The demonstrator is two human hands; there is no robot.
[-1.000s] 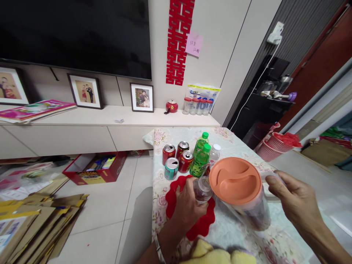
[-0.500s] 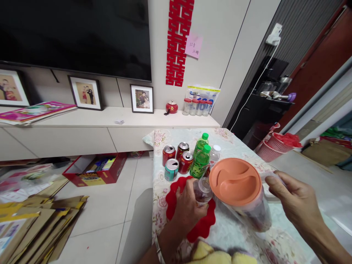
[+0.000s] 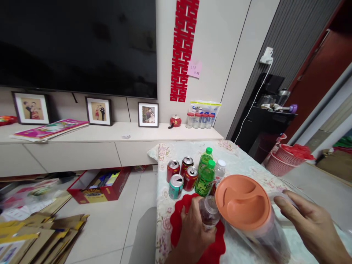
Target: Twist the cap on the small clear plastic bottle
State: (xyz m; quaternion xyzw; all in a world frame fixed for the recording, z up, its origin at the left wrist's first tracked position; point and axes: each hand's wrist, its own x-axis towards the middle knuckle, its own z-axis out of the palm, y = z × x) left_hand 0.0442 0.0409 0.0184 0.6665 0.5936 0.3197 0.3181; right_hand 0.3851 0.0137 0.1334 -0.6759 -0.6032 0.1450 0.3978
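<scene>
One bottle point(image 3: 209, 212) partly hidden in left hand point(image 3: 193, 228), blurry pitcher point(image 3: 255, 224) by handle point(image 3: 274, 196) in right hand point(image 3: 313, 222).

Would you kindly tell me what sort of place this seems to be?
Probably a home's living room: a large TV hangs above a low cabinet, framed photos stand on it, and a floral cloth covers the table.

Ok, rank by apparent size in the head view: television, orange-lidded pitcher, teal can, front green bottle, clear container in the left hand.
Television
Orange-lidded pitcher
Front green bottle and clear container: unsure, since the left hand partly hides the container
Teal can
</scene>
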